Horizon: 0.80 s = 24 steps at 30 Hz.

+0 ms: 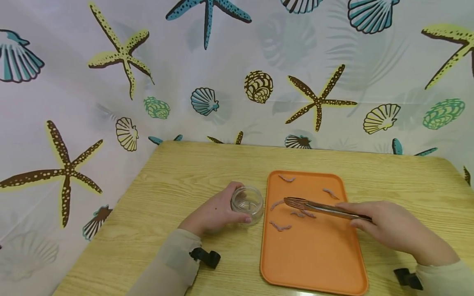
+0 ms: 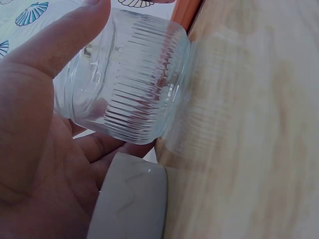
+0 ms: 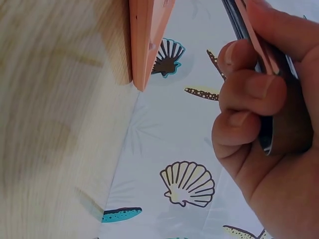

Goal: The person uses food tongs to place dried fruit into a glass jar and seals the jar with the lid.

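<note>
The left hand [image 1: 218,209] grips the glass jar [image 1: 247,211], fingers curled around its side. The right hand [image 1: 392,225] holds the metal tongs [image 1: 326,208], whose tips extend toward the left hand over the orange tray [image 1: 314,259]. Thin purplish pieces [image 1: 283,227] lie on the tray between the hands.

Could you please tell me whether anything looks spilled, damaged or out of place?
Nothing stands out: the left hand holds the jar upright, the right hand holds tongs over the tray, and the wormlike pieces all lie on it.
</note>
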### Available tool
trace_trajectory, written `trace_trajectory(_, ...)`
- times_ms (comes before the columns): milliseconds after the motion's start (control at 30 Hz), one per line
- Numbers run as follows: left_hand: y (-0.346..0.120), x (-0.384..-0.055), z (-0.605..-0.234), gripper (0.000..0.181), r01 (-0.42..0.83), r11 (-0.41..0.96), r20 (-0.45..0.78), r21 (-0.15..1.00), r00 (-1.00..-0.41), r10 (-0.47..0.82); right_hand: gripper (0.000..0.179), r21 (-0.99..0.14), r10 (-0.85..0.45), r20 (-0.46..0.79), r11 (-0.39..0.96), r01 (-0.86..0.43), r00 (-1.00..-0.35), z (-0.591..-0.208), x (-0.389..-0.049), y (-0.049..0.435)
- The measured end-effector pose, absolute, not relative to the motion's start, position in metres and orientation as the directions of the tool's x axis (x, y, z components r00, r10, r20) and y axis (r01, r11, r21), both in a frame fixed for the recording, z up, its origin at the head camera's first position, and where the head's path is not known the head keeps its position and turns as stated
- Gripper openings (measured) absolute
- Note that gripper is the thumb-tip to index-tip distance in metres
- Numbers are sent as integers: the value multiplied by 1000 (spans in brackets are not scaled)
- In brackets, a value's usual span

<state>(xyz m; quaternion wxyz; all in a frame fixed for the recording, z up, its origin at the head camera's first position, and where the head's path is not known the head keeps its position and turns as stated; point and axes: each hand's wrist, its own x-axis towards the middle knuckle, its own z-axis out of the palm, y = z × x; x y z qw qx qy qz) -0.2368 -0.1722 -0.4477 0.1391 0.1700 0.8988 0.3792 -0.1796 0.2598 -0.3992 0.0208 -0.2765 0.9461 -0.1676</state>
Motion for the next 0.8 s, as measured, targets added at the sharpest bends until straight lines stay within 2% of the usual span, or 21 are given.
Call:
trace_trajectory(233,-171,-237,-446,99,188,650,-129,737,-904,408,47,-363,-557,-1,774,-519,-831,-397,-180,261)
trace_trajectory(500,-171,-237,-447,100,184,652,-130,735,-906,402,47,-394,-539,-41,782,-482,-841,-396,-181,269)
trace_trajectory(800,-171,-238,-447,101,189,656,-126,731,-907,402,47,-292,-559,11,791,-537,-829,-398,-182,271)
